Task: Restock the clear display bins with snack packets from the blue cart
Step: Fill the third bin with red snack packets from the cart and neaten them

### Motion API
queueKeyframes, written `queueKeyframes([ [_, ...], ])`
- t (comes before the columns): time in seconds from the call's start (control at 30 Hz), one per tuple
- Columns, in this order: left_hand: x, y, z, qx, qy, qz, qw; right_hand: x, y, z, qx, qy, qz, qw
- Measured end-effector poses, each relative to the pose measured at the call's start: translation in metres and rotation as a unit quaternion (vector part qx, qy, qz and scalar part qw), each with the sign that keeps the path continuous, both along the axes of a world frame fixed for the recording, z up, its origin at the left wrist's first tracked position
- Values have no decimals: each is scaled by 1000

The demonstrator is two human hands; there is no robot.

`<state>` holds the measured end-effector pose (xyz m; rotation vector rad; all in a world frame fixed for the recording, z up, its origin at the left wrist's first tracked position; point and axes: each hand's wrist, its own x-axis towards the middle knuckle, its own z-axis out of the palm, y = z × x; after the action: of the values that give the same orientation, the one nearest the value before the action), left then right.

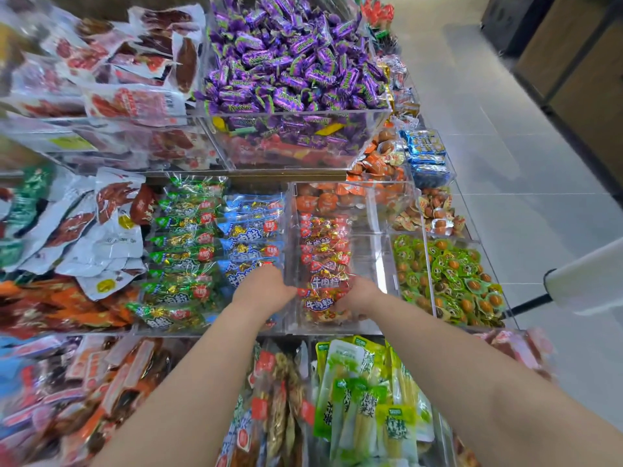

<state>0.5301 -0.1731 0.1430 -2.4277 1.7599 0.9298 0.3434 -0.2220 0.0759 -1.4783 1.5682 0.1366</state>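
While left hand and right hand grip its ends | red packet lies crosswise | in clear bin

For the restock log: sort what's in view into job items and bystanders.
In the job: left hand, right hand, red-wrapped clear snack packets they grip, clear acrylic bin holding them.
Lying about: purple-wrapped candies, green-wrapped packets, blue-wrapped packets, pale green pouches.

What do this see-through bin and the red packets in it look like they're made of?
The bin looks like rigid clear plastic, probably acrylic, with a glossy finish: its flat walls are see-through and glint at the edges. The red packets look like thin, shiny plastic film: the wrinkles catch the light and the wrapped pieces show through.
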Motion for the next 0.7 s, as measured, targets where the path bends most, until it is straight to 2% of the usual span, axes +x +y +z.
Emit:
queueKeyframes([
  [0.07,3,-1,-4,-17,14,-5,1000,2,-4,-3,-4,54,-8,999],
  [0.1,4,0,-6,-24,20,-5,999,3,-4,-5,12,45,-55,997],
  [0.2,5,1,-10,-44,25,3,999,5,-2,-10,87,-49,-237,967],
  [0.27,5,2,-12,-56,28,8,998,5,0,-17,87,-80,-273,955],
  [0.53,7,2,-18,-78,19,-1,997,2,1,-29,-43,-124,-104,986],
  [0.6,7,2,-19,-78,22,4,997,-1,-2,-34,-37,-85,-82,992],
  [0.7,7,4,-20,-83,27,9,996,-7,-6,-39,-13,44,-14,999],
])
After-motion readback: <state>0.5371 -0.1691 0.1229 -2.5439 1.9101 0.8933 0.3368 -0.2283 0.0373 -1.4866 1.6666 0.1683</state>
